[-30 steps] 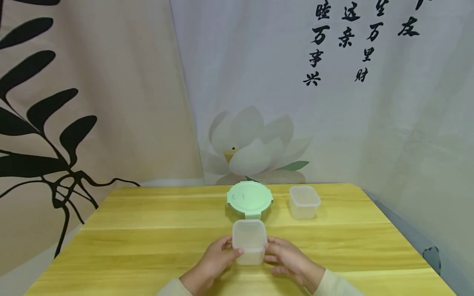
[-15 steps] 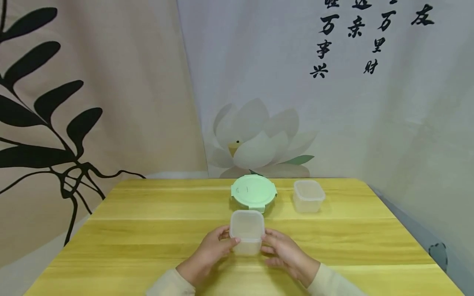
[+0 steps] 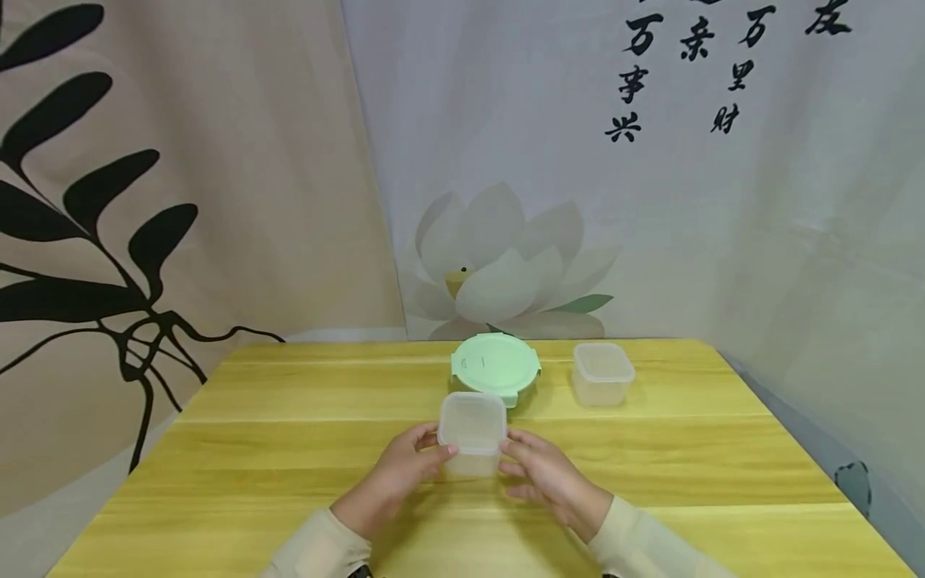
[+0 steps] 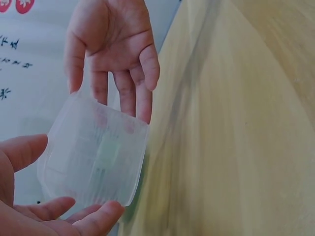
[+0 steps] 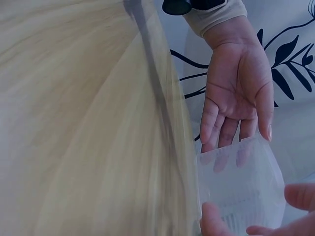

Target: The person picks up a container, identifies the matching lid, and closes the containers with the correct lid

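A small, squarish, translucent plastic food container (image 3: 473, 425) with a frosted lid is held up between both hands over the table, its top facing me. My left hand (image 3: 397, 474) grips its left side, thumb near the front edge and fingers around the side. Opposite, my right hand (image 3: 552, 482) holds the right side with thumb and fingertips. In the left wrist view the container (image 4: 96, 152) shows its clear walls, with fingers visible through them. Just behind, partly overlapped by it in the head view, stands a round container with a pale green clip lid (image 3: 495, 363).
A second translucent square container (image 3: 603, 374) stands at the back right of the wooden table (image 3: 303, 466). Behind the table's far edge hangs a cloth backdrop (image 3: 506, 160) printed with a lotus, leaves and dark characters.
Both hands have carried the translucent container a little leftward and up, so it now overlaps the green-lidded container's front. The head view has shifted slightly. The grip looks the same.
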`<state>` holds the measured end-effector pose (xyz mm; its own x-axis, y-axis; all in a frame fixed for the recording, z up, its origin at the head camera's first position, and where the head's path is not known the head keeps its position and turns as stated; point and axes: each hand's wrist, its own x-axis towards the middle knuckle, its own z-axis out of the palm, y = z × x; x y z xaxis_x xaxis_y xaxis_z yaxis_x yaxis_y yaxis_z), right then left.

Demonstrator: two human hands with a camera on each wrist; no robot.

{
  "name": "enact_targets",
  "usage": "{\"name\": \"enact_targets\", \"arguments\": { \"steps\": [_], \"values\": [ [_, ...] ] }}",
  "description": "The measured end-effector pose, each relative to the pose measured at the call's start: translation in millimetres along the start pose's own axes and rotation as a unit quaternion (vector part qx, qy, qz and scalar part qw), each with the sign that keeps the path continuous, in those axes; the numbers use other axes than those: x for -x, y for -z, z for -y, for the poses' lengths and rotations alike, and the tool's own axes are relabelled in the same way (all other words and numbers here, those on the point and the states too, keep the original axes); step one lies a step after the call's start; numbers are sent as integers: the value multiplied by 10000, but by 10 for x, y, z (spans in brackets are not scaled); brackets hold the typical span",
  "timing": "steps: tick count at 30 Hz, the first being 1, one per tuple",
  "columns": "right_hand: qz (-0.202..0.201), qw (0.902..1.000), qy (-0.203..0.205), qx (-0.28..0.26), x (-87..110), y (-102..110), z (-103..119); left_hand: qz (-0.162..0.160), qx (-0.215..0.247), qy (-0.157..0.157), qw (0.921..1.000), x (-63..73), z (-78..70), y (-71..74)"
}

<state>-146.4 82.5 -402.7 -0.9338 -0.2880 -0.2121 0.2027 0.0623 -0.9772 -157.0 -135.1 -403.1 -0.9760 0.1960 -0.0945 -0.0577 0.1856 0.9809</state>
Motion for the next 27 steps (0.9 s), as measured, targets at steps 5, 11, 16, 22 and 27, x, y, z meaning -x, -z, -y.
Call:
{"name": "enact_targets", "arguments": {
  "steps": [5,11,16,22,27],
  "values": [
    [32,10000,57,63,-52,-54,58,-183,105,61,9998,-2,-44,68],
    [-29,10000,11,-9,-112,-133,91,-235,142,211,9994,-1,-63,138],
    [-121,9999,24,-67,-157,-169,96,-286,156,248,9992,-22,-57,178],
    [-137,9998,122,-86,-220,-226,115,-445,119,150,9988,-37,-61,227],
    [-100,9998,118,-142,-278,-281,131,-574,140,115,9982,-48,-63,279]
  ]
}}
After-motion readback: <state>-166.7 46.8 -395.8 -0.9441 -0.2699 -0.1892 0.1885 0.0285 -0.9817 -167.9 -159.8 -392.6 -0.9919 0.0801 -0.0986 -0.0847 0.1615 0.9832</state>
